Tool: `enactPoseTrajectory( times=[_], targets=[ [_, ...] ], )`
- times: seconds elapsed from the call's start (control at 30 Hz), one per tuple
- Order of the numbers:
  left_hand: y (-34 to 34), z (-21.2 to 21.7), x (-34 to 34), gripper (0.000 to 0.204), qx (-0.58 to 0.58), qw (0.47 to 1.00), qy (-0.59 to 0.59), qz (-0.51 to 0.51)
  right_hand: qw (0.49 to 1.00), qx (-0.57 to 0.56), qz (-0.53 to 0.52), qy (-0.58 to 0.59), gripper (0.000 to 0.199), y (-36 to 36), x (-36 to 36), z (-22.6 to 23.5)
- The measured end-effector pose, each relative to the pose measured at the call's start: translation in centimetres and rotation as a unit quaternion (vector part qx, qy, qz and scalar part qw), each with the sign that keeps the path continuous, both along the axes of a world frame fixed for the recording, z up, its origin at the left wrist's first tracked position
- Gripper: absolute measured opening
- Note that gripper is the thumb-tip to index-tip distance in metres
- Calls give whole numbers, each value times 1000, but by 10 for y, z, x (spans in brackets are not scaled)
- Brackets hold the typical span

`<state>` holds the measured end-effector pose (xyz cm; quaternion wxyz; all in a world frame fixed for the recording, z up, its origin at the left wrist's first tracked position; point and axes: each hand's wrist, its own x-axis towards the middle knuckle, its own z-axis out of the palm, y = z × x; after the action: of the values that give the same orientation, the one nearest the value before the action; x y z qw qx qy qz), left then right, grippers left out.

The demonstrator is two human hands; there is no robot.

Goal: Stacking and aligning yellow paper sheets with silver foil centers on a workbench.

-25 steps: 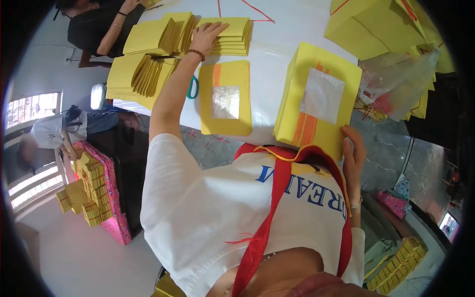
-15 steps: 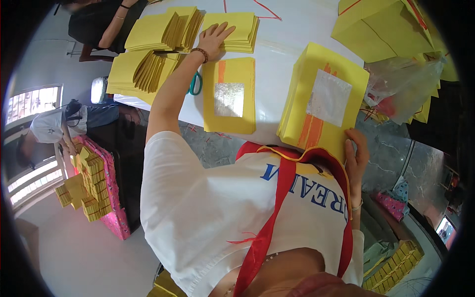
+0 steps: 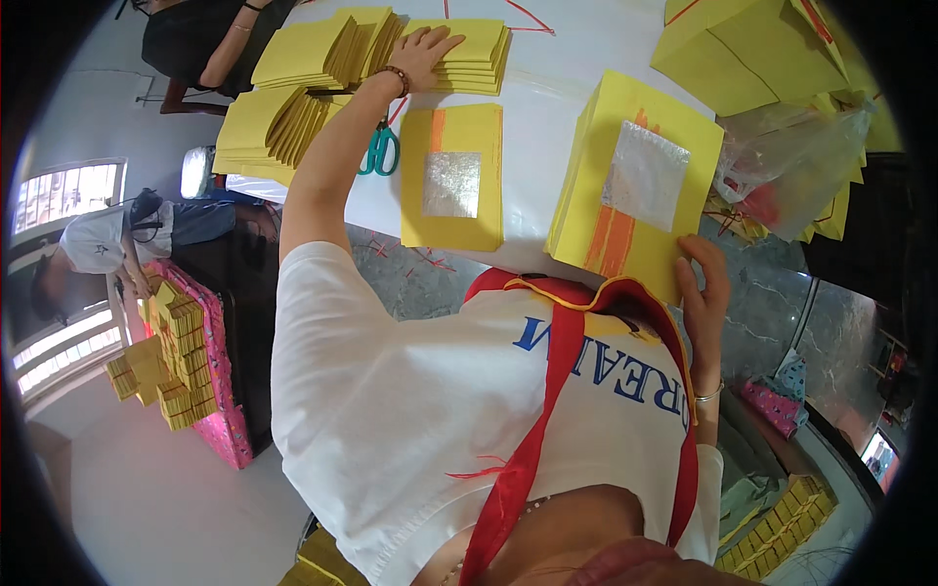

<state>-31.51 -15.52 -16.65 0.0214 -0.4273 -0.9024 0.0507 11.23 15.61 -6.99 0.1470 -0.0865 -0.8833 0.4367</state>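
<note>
My left hand (image 3: 422, 59) lies with fingers stretched over a stack of yellow paper sheets (image 3: 477, 61) at the far side of the table. Just below it, nearer me, is a flat yellow paper piece (image 3: 454, 220) with a silver patch and an orange stripe. Teal-handled scissors (image 3: 379, 153) lie beside my left forearm. My right hand (image 3: 705, 293) is curled at the near right corner of a thick stack of similar yellow paper (image 3: 655, 107), also bearing a silver patch and orange stripe. The fingertips touch its edge; part of the grip is hidden.
More yellow stacks (image 3: 303, 49) and fanned sheets (image 3: 259, 122) lie at the far left. A large yellow paper block (image 3: 747, 49) and a clear plastic bag (image 3: 791, 161) stand at right. A person (image 3: 93, 244) works beside a pink-covered table (image 3: 227, 420) at left; another person's arm (image 3: 230, 49) shows behind.
The whole view has shifted slightly. My left forearm has moved a little leftward, uncovering more of the scissors. Both hands stay at the same stacks.
</note>
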Motion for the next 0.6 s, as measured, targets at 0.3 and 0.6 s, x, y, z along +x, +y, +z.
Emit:
enactPoseTrajectory(
  times=[0.3,0.6],
  targets=[
    [39,45,61,73,173,983,5,-63,1000,24,6,7,23,2,4,-3],
    [88,125,248,42,238,895,-182,-330,999,33,15,33,24,3,-3,-2]
  ],
)
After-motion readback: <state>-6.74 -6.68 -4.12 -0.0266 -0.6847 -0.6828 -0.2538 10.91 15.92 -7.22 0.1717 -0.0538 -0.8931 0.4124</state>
